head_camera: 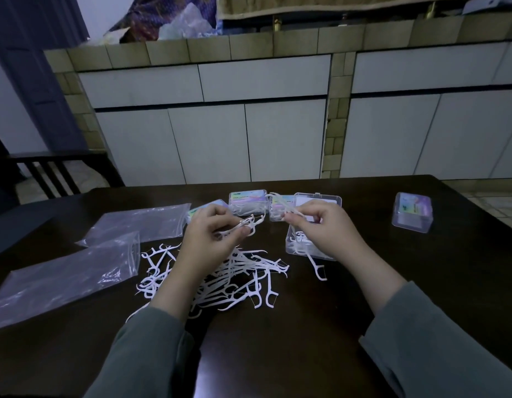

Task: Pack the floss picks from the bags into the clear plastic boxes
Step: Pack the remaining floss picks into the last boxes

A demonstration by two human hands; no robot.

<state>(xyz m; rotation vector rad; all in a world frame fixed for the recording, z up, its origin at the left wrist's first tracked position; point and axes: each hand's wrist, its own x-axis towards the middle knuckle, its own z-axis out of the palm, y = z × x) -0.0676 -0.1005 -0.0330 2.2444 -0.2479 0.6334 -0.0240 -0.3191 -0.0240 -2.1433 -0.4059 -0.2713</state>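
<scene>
My right hand (320, 225) pinches a few floss picks (289, 209) directly over the open box (310, 248) — nearer than my left hand (217, 234), gripping its own bundle above the loose pile (234, 277) mid-tabletop.

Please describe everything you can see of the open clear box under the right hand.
The open clear plastic box is rectangular, with a transparent hinged lid raised at its far side. It rests flat on the dark table and holds some white floss picks. The right hand hovers above it, pinching more picks.
</scene>
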